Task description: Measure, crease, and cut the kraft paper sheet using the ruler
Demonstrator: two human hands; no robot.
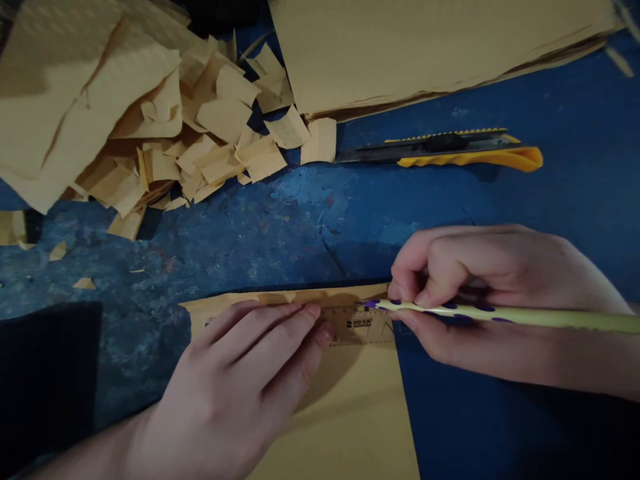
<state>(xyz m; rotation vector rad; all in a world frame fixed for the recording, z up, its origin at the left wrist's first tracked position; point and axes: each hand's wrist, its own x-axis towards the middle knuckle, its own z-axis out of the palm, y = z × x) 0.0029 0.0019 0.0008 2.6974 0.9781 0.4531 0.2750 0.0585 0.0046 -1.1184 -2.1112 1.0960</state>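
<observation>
A clear ruler [357, 325] lies across a sheet of brown paper [355, 407], close to its uneven far edge. My left hand [250, 380] rests on the ruler with outstretched fingers pressing it against the paper, covering much of its left part. In my right hand [465, 287], thumb and fingers pinch a pale yellow-green pencil [530, 317] with purple spots. The pencil lies nearly level, its tip pointing left at the ruler's far edge. A little of the right hand's fingertips touches the paper's right corner.
A yellow utility knife [470, 157] lies beyond my right hand, blade toward the left. Cut paper scraps [215, 133] are heaped at the back left beside a larger crumpled sheet [80, 87]. A paper stack [440, 47] sits at the back on the blue worktop [240, 233].
</observation>
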